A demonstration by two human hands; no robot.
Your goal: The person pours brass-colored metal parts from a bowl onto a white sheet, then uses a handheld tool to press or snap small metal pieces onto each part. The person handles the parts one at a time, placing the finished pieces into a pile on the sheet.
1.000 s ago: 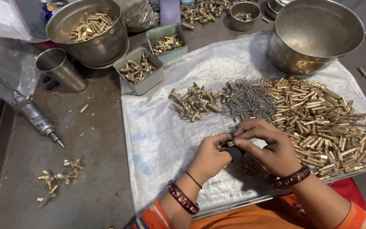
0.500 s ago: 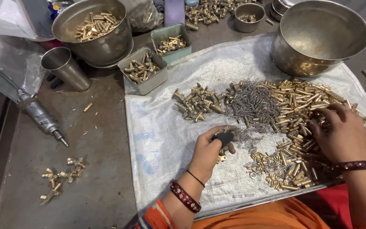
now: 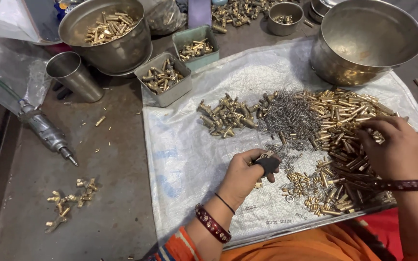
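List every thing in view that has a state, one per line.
Left hand: closed around a small dark holder.
Right hand: fingers down in the brass tube pile.
Big steel pot: nearly empty.
Steel bowl: part filled with brass pieces.
Steel cup: upright.

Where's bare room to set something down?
Bare sheet lies left of the left hand, below the grey tin. Bare table lies between air tool and sheet. Crowded: springs and brass pile by the right hand.
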